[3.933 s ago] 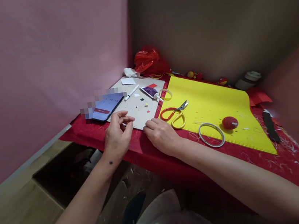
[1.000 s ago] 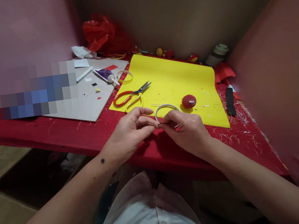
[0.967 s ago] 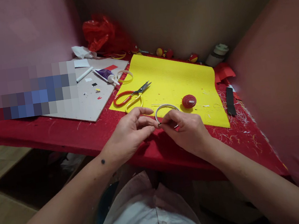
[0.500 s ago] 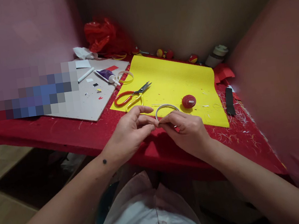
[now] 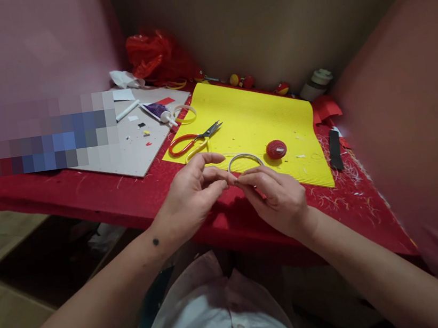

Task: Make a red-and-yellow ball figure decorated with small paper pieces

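Note:
My left hand (image 5: 195, 191) and my right hand (image 5: 277, 195) meet fingertip to fingertip over the front edge of the yellow corrugated sheet (image 5: 252, 106). My right thumb and index finger are pinched together on something too small to name. The thumb and a finger of my left hand close at the same spot, its index finger held out above. Just beyond my right fingers lies a thin grey ring (image 5: 244, 156), partly hidden by them. A dark red ball (image 5: 276, 149) with a pale fleck sits behind my right hand. Scissors (image 5: 195, 139) with red and yellow handles lie beyond my left hand.
On the left, a grey board (image 5: 121, 158) holds a purple glue tube (image 5: 157, 112) and paper scraps. A pale yellow ring (image 5: 185, 114) lies by the sheet. Behind are a red plastic bag (image 5: 150, 52) and a bottle (image 5: 316, 84). A black strip (image 5: 335, 150) lies at right.
My right hand has shifted slightly to the right, its pinched fingertips drawing a little off from my left thumb. The left hand has barely moved; the ring, scissors and ball stay put.

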Motion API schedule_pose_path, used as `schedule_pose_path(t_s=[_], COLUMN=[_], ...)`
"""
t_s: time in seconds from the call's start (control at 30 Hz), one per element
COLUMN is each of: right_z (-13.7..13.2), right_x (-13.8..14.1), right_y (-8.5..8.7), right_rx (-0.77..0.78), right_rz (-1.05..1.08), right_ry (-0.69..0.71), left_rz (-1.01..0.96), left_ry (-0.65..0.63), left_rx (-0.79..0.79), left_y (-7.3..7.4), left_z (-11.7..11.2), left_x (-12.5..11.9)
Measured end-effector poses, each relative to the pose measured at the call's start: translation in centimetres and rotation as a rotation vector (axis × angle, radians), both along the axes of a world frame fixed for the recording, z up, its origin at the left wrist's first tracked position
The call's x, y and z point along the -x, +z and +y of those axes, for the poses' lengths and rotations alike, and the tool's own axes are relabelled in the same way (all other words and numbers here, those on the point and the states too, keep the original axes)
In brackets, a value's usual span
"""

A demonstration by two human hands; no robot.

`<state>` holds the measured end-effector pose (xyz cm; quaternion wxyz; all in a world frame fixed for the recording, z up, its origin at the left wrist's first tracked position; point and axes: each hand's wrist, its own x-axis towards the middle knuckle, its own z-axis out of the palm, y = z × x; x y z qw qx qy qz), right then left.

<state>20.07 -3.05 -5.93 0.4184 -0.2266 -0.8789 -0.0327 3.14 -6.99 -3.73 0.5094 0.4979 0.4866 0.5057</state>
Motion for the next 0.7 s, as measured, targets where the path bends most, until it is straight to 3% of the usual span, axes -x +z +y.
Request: schedule_pose_path(t_s=[0.23,0.5,0.7], right_z=[0.04,0.02,0.21], right_x=[-0.23,0.21,0.32], right_y=[-0.23,-0.03,0.17], right_rx=[-0.084,0.043,0.072], right_rz=[-0.035,0.105,0.080], right_ry=[0.008,0.008,0.028], left_rz=[0.003,0.145,0.243], left_ry=[-0.012,0.035,0.041], left_rx=[-0.011,-0.139,-0.202], left_y=[0.09,-0.03,-0.64], left_z=[-0.14,-0.18,-0.12], left_x=[-0.05,-0.24,-0.21])
